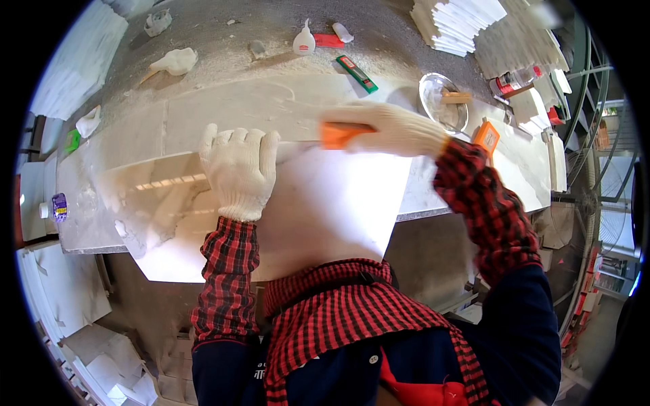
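Slab [305, 220] lies on the bench [223, 95], glossy and pale, its near side hanging out over the front toward the apron [359, 314]. Far edge faces the work; strong glare on the right half, so surface marks there are unreadable.

Left hand [240, 166], in a cream glove, sits on the far edge, left of centre. Fingers curl over it, tips hidden — can't tell whether it grips or just presses down.

Right hand [399, 128], also gloved, is closed round an orange block [342, 135] at the far edge, right of the left hand. Both hand and block are blurred, so I can't confirm whether the block touches the edge.

Step in hand, my read: dressing the far edge with the block, left hand bracing. How much of the edge is finished — can't tell from this view.

Next move calls for the block flat on the edge, even pressure, and the left hand clear of its path. Overhang looks like the weak point: pushing down on the near side could tip the slab.

Within reach on the right: bowl [433, 95] with a wood strip [456, 98] across it, second orange piece [487, 137] just beside. Green box [357, 74] lies beyond the block.
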